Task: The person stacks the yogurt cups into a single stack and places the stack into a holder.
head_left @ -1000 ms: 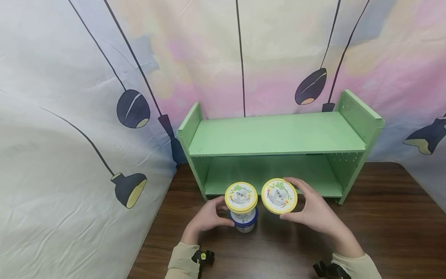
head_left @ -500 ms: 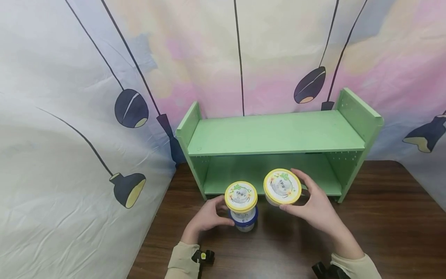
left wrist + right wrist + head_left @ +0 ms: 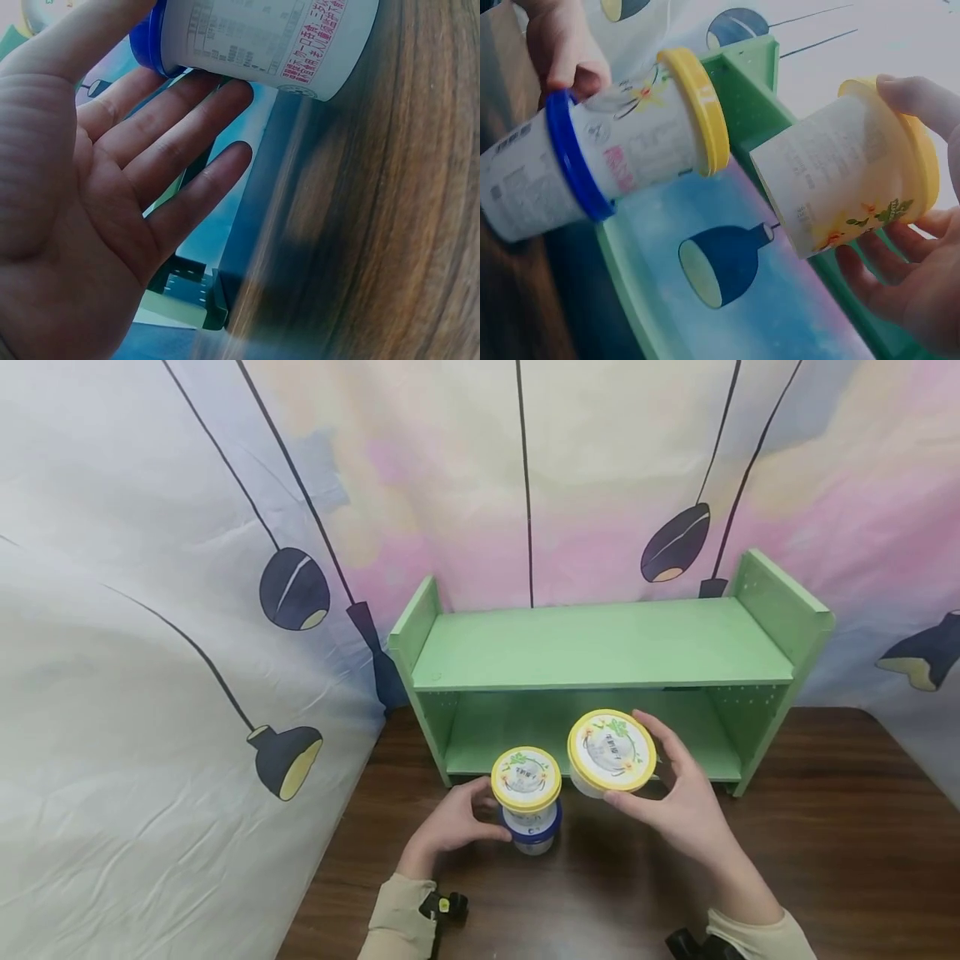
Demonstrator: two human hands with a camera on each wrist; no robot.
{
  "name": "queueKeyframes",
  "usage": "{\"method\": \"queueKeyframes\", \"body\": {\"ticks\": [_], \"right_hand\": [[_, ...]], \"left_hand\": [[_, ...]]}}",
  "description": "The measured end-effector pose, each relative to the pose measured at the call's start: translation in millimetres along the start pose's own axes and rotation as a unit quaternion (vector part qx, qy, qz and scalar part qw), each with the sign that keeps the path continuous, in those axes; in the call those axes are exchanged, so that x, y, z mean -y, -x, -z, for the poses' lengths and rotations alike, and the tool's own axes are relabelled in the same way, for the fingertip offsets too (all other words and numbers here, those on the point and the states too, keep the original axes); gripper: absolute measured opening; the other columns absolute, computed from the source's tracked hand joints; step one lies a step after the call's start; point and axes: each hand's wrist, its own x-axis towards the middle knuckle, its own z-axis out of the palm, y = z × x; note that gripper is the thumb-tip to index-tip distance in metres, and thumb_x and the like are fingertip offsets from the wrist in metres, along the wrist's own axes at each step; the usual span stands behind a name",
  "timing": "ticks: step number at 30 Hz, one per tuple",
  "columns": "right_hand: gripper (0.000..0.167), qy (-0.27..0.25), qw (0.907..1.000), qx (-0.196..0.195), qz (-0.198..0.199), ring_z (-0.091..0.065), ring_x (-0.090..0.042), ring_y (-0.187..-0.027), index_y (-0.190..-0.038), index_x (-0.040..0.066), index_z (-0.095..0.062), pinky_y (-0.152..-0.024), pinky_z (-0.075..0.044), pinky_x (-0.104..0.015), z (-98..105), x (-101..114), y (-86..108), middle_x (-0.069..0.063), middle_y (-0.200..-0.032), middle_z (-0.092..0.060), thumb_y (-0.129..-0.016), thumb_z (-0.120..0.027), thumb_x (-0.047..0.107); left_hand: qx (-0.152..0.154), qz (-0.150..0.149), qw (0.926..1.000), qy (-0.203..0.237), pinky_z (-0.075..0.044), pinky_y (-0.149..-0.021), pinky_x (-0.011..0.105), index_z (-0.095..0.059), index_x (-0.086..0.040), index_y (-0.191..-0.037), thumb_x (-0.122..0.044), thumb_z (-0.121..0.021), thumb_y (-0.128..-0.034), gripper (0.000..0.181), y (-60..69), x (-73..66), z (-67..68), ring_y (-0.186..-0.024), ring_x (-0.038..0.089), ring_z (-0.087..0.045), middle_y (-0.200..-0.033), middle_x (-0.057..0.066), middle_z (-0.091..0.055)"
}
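Observation:
A yellow-lidded cup (image 3: 527, 779) stands on top of a blue-lidded cup (image 3: 537, 838) on the table. My left hand (image 3: 456, 823) has its thumb and fingers around the left side of the blue-lidded cup; in the left wrist view the fingertips lie by the blue-lidded cup (image 3: 255, 41), the lower fingers off it. Right of the stack, my right hand (image 3: 690, 802) pinches another yellow-lidded cup (image 3: 611, 752) by its lid, in the air. The right wrist view shows a gap between this held cup (image 3: 836, 169) and the stacked yellow-lidded cup (image 3: 649, 127).
Behind the cups stands a green two-level shelf (image 3: 600, 647), its lower front edge close beyond them. A printed cloth (image 3: 465, 485) hangs at the back and left. Dark wooden table (image 3: 847, 843) extends to the right.
My right hand has raised its cup and moved it slightly away from the stack, toward the shelf. My left hand keeps its place at the stack. The head view has shifted slightly.

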Motion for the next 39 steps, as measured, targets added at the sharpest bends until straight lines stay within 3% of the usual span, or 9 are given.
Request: {"method": "queueKeyframes", "body": {"ticks": [8, 17, 29, 36, 39], "right_hand": [[0.1, -0.06, 0.998, 0.019, -0.003, -0.051, -0.016, -0.134, -0.162, 0.021, -0.041, -0.103, -0.045, -0.024, -15, 11, -7.0, -0.001, -0.152, -0.055, -0.08, -0.096, 0.008], [0.098, -0.084, 0.9958, 0.032, -0.017, -0.05, -0.022, -0.138, -0.161, 0.017, -0.041, -0.111, -0.04, -0.058, -39, 17, -16.3, 0.0, -0.151, -0.056, -0.08, -0.096, 0.012], [0.096, -0.091, 0.994, 0.036, -0.049, -0.043, -0.026, -0.146, -0.159, 0.015, -0.041, -0.113, -0.039, -0.059, -53, 15, -21.3, -0.004, -0.154, -0.053, -0.08, -0.096, 0.014], [0.092, -0.086, 0.9932, 0.055, -0.056, -0.052, -0.04, -0.137, -0.163, 0.023, -0.041, -0.102, -0.049, -0.067, -55, 11, -20.1, -0.006, -0.156, -0.052, -0.086, -0.092, 0.02], [0.094, -0.099, 0.9923, 0.055, -0.051, -0.048, -0.037, -0.143, -0.165, 0.021, -0.037, -0.109, -0.044, -0.068, -58, 9, -20.9, -0.006, -0.159, -0.049, -0.088, -0.09, 0.018]], "left_hand": [[-0.001, 0.0, 1.0, 0.004, -0.056, -0.103, 0.04, -0.062, -0.016, -0.146, -0.026, -0.098, -0.0807, 0.075, -1.1, -2.3, -2.6, -0.115, 0.015, -0.071, -0.132, -0.006, -0.071], [0.0, 0.004, 1.0, 0.007, -0.055, -0.103, 0.038, -0.062, -0.018, -0.147, -0.026, -0.097, -0.0814, 0.075, -0.1, -2.9, -1.7, -0.115, 0.013, -0.071, -0.132, -0.008, -0.071], [0.006, -0.003, 0.9999, 0.016, -0.056, -0.102, 0.04, -0.06, -0.017, -0.148, -0.024, -0.097, -0.0818, 0.076, -2.3, -3.2, -3.1, -0.116, 0.016, -0.071, -0.134, -0.006, -0.071], [0.005, 0.003, 0.9998, 0.018, -0.056, -0.104, 0.046, -0.061, -0.017, -0.148, -0.023, -0.097, -0.0822, 0.075, -1.9, -2.8, -2.6, -0.117, 0.019, -0.071, -0.135, -0.005, -0.071], [0.006, 0.007, 0.9997, 0.021, -0.056, -0.104, 0.045, -0.061, -0.017, -0.148, -0.024, -0.096, -0.0825, 0.075, -1.4, -2.3, -2.7, -0.117, 0.018, -0.07, -0.135, -0.006, -0.07]]}}
